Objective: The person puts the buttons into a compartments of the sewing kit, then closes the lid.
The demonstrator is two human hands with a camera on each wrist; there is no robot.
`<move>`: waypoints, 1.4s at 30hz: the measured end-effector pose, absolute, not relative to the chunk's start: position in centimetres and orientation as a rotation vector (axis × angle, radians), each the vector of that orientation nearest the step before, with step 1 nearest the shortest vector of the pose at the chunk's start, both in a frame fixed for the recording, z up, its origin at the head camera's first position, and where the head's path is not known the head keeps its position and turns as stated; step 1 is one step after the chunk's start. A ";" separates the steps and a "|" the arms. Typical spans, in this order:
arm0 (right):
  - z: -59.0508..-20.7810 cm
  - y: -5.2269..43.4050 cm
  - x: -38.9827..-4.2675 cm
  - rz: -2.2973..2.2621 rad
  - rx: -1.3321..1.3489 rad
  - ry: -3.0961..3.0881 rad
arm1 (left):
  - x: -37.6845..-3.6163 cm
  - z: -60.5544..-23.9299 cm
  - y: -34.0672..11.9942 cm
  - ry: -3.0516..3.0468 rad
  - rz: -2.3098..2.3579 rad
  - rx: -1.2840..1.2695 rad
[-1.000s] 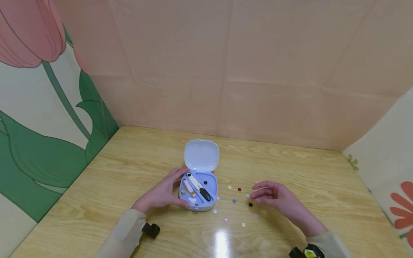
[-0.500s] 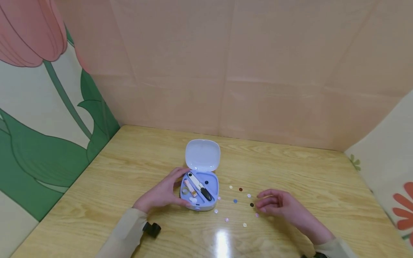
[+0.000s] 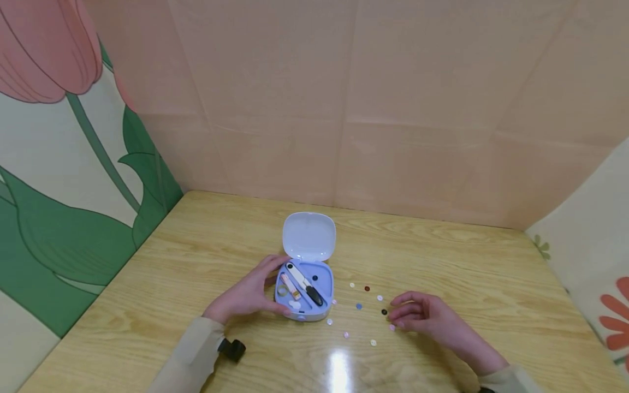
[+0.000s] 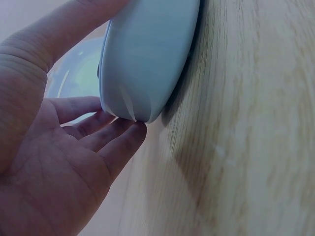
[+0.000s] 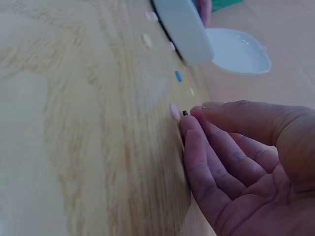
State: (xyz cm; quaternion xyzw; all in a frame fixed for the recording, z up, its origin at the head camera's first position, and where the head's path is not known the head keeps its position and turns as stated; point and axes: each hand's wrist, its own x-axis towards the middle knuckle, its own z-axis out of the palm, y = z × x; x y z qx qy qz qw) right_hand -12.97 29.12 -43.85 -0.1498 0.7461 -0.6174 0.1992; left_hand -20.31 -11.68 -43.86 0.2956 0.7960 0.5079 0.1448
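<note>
A light blue case (image 3: 321, 313) lies open on the wooden table (image 3: 196, 262), its lid (image 3: 308, 236) standing up behind. Inside are a black-and-white tool (image 3: 304, 284) and small sewing bits. My left hand (image 3: 245, 297) holds the case's left side, thumb at the front and fingers at the back; the left wrist view shows the fingers (image 4: 115, 140) against the case's shell (image 4: 147, 59). My right hand (image 3: 417, 315) rests on the table, fingers loosely curled, tips by a black button (image 3: 384, 311) and a pink button (image 3: 391, 327). The right wrist view shows the fingertips (image 5: 194, 123) touching the black button (image 5: 185, 113).
Several small buttons are scattered right of the case: white (image 3: 351, 285), dark red (image 3: 366, 288), blue (image 3: 358, 306), pink (image 3: 346, 334), white (image 3: 373, 343). Padded walls close in the table at the back and on both sides.
My right hand has drawn back toward me and lowered onto the table, its fingertips now by the black button. The left hand and the case have stayed put.
</note>
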 end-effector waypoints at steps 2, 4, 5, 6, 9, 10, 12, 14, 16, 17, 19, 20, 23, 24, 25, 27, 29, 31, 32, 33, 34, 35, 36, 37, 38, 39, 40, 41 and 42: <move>-43.8 29.0 -12.9 -1.709 -0.421 2.127 | -20.4 -43.9 -11.6 2.288 1.467 0.858; -43.8 28.9 -12.8 -1.688 -0.422 2.173 | -20.4 -44.0 -11.6 2.286 1.468 0.854; -43.8 28.8 -12.8 -1.678 -0.424 2.194 | -20.4 -44.0 -11.6 2.283 1.472 0.860; -43.8 28.7 -12.8 -1.667 -0.428 2.216 | -20.4 -44.1 -11.6 2.282 1.476 0.865; -43.9 28.6 -12.7 -1.635 -0.461 2.270 | -20.2 -43.7 -11.5 2.262 1.505 0.875; -44.0 28.6 -12.7 -1.625 -0.469 2.283 | -20.2 -43.7 -11.5 2.261 1.508 0.879; -44.1 28.5 -12.7 -1.605 -0.488 2.308 | -20.2 -43.7 -11.5 2.259 1.510 0.881; -44.1 28.5 -12.7 -1.592 -0.503 2.328 | -20.2 -43.7 -11.6 2.268 1.491 0.869; -44.2 28.4 -12.6 -1.581 -0.504 2.341 | -20.4 -44.1 -11.7 2.283 1.471 0.860; -44.2 28.4 -12.6 -1.580 -0.512 2.344 | -20.4 -44.1 -11.7 2.286 1.465 0.856; -44.2 28.4 -12.5 -1.574 -0.518 2.353 | -20.4 -44.1 -11.7 2.294 1.455 0.851; -44.3 28.3 -12.5 -1.571 -0.517 2.357 | -20.4 -44.1 -11.8 2.295 1.454 0.850; -44.4 28.2 -12.5 -1.563 -0.523 2.376 | -20.4 -44.1 -11.8 2.293 1.458 0.853; -44.4 28.2 -12.4 -1.562 -0.529 2.384 | -20.4 -44.1 -11.8 2.293 1.459 0.853; -44.5 28.1 -12.4 -1.564 -0.528 2.391 | -20.4 -44.1 -11.8 2.292 1.459 0.850; -44.5 28.0 -12.4 -1.565 -0.528 2.409 | -20.4 -44.1 -11.8 2.291 1.460 0.846; -44.6 27.8 -12.4 -1.569 -0.521 2.425 | -20.4 -44.2 -11.8 2.291 1.459 0.844; -44.6 27.6 -12.3 -1.557 -0.514 2.459 | -20.4 -44.2 -11.8 2.288 1.464 0.847; -44.6 27.6 -12.3 -1.547 -0.512 2.476 | -20.4 -44.2 -11.8 2.285 1.469 0.852; -44.6 27.5 -12.3 -1.537 -0.510 2.493 | -20.4 -44.2 -11.8 2.284 1.471 0.854; -44.6 27.4 -12.3 -1.526 -0.501 2.511 | -20.4 -44.2 -11.8 2.282 1.473 0.853; -44.6 27.4 -12.3 -1.514 -0.492 2.528 | -20.4 -44.1 -11.7 2.279 1.475 0.852; -44.6 27.3 -12.3 -1.504 -0.488 2.540 | -20.4 -44.1 -11.7 2.279 1.475 0.851; -44.6 27.3 -12.3 -1.497 -0.481 2.544 | -20.4 -44.1 -11.7 2.279 1.473 0.850; -44.6 27.3 -12.3 -1.490 -0.474 2.549 | -20.4 -44.1 -11.7 2.278 1.472 0.848; -44.6 27.3 -12.3 -1.487 -0.467 2.551 | -20.4 -44.1 -11.7 2.281 1.468 0.843; -44.7 27.3 -12.3 -1.485 -0.462 2.550 | -20.4 -44.1 -11.8 2.281 1.466 0.841; -44.7 27.3 -12.3 -1.484 -0.462 2.549 | -20.5 -44.1 -11.8 2.282 1.465 0.840; -44.7 27.3 -12.2 -1.484 -0.463 2.547 | -20.5 -44.1 -11.8 2.284 1.464 0.838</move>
